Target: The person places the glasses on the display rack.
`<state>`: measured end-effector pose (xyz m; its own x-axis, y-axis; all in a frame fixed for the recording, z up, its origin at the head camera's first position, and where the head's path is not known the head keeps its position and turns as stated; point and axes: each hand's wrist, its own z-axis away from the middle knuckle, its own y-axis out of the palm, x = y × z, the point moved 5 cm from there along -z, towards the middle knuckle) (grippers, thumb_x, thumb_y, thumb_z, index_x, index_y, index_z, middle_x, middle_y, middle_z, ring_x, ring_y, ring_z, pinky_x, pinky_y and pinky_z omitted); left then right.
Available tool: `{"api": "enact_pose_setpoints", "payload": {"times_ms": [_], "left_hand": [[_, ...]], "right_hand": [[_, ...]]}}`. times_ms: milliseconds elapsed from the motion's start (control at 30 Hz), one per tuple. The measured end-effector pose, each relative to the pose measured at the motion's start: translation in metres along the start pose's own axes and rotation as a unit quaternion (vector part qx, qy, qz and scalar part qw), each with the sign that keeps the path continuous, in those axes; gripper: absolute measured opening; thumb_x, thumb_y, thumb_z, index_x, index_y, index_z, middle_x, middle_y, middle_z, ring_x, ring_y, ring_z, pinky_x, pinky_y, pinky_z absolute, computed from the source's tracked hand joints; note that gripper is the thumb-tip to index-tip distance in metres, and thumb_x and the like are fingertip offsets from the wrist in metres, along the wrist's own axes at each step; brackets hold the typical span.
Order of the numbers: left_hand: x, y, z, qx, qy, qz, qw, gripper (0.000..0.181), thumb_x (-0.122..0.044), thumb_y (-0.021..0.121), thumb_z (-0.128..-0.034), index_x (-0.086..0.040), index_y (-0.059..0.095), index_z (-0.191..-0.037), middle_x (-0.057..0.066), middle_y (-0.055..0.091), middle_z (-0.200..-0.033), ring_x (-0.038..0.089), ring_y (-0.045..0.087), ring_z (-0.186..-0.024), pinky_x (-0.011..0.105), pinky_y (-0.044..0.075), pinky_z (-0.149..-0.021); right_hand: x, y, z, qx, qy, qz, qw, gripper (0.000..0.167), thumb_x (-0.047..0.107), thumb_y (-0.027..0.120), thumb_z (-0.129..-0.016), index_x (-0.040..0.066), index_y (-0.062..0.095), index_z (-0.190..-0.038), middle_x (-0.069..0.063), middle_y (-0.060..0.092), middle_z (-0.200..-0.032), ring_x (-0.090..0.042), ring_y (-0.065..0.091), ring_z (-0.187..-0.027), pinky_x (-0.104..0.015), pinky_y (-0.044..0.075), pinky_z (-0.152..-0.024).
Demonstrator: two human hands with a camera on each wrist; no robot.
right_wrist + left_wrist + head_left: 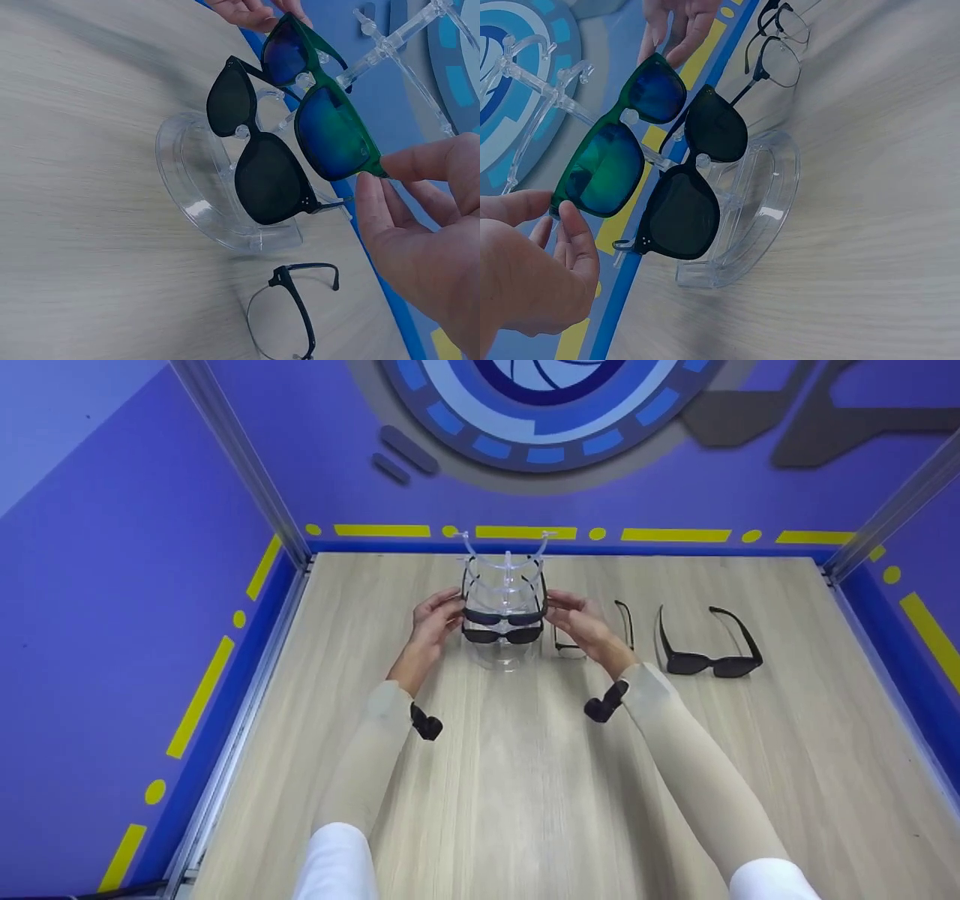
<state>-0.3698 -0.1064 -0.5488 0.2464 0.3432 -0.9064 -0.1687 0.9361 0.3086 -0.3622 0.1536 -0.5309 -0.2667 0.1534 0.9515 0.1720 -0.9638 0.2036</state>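
A clear plastic eyewear display stand [508,561] stands upright on the table. Sunglasses with a green frame and blue-green mirrored lenses [600,176] sit on one of its tiers. My left hand [433,624] pinches their left hinge corner between thumb and fingers. At the opposite corner, my right hand [439,176] pinches the same frame. Just below them, black sunglasses [274,180] rest on a lower tier, touched by neither hand. The stand's upper tiers carry no glasses.
Thin-rimmed eyeglasses [301,307] lie on the table to the right of the stand, partly hidden by my right hand in the head view. Farther right lie black sunglasses [691,664] with temples unfolded. Purple panels [315,457] enclose the wooden table [517,780] at the back and sides.
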Motion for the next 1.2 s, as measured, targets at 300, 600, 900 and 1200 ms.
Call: {"api": "enact_pose_setpoints", "payload": {"times_ms": [300,600,900,1200], "left_hand": [[0.002,0.001,-0.001,0.01,0.002,-0.017,0.9998,0.033,-0.001,0.067,-0.0953,-0.002,0.068,-0.128,-0.002,0.074,-0.096,0.01,0.065,-0.084,0.024,0.053,-0.077],[0.0,0.001,-0.001,0.008,0.001,-0.023,0.9997,0.034,-0.002,0.067,-0.0952,-0.002,0.067,-0.129,-0.006,0.071,-0.088,0.009,0.064,-0.083,0.022,0.054,-0.075],[-0.001,-0.001,0.0,0.008,0.001,-0.028,0.9996,0.033,-0.004,0.067,-0.0961,-0.003,0.067,-0.129,-0.005,0.071,-0.09,0.013,0.065,-0.089,0.027,0.054,-0.082],[0.0,-0.019,0.01,0.006,0.0,-0.043,0.9991,0.035,-0.01,0.068,-0.0975,-0.005,0.066,-0.132,-0.001,0.07,-0.104,0.013,0.065,-0.093,0.027,0.054,-0.086]], "right_hand": [[0.001,-0.001,0.0,0.002,0.002,-0.005,1.0,0.055,-0.011,0.044,-0.1,-0.012,0.03,-0.153,-0.031,0.036,-0.155,-0.026,0.05,-0.132,-0.039,0.033,-0.124],[0.002,-0.003,0.002,0.005,0.01,0.0,0.9999,0.057,-0.012,0.036,-0.098,-0.009,0.029,-0.154,-0.028,0.034,-0.158,-0.035,0.041,-0.143,-0.039,0.036,-0.123],[0.003,-0.009,0.003,0.009,0.018,0.034,0.9992,0.056,-0.008,0.045,-0.1,-0.007,0.032,-0.154,-0.026,0.036,-0.157,-0.032,0.043,-0.141,-0.039,0.038,-0.121],[0.001,-0.018,0.011,0.032,0.015,0.077,0.9964,0.055,-0.007,0.047,-0.1,-0.01,0.032,-0.153,-0.028,0.041,-0.153,-0.015,0.058,-0.115,-0.046,0.039,-0.12]]}}
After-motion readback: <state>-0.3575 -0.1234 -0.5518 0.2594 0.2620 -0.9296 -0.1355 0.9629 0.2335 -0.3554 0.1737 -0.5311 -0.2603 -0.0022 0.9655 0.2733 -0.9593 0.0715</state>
